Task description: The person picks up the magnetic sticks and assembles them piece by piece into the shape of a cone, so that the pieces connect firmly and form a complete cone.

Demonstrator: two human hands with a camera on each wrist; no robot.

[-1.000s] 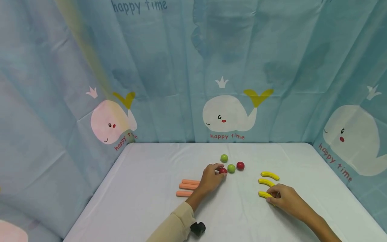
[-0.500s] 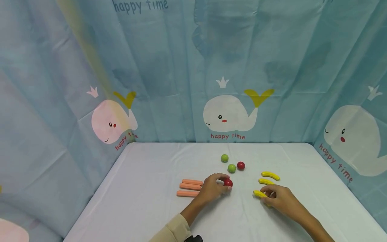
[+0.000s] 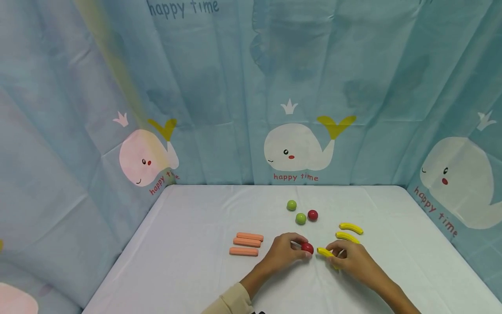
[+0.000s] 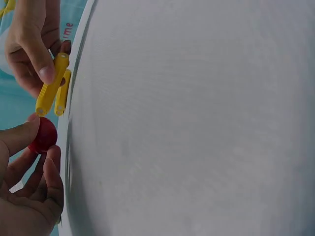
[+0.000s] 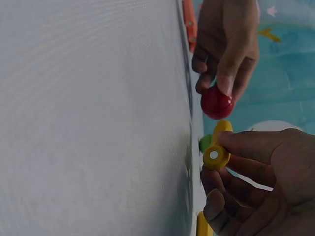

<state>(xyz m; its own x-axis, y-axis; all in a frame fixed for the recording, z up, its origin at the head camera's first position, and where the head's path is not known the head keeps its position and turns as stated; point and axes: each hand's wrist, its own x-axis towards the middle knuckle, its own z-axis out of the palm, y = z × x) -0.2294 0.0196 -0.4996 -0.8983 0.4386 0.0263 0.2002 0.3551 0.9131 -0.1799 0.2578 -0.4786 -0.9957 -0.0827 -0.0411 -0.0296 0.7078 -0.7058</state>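
Note:
My left hand (image 3: 285, 253) pinches a red ball (image 3: 307, 248) between thumb and fingers, near the middle of the table. Just right of it, my right hand (image 3: 354, 261) pinches a yellow toy banana (image 3: 326, 253) with its tip pointing toward the ball. In the left wrist view the banana (image 4: 52, 84) ends close above the red ball (image 4: 45, 135). The right wrist view shows the banana end-on, with its white-dotted end (image 5: 213, 155) toward the camera. Fingers hide part of both things.
Two green balls (image 3: 300, 218) and another red ball (image 3: 312, 215) lie farther back. Two more yellow toy bananas (image 3: 351, 228) are behind my right hand. Three orange sticks (image 3: 245, 251) lie left on the white table (image 3: 188, 270); a whale-print curtain (image 3: 219, 144) hangs behind.
My left hand has brought the red ball from beside the green balls toward me and to the right. My right hand has moved the banana leftward, so the two are now close together.

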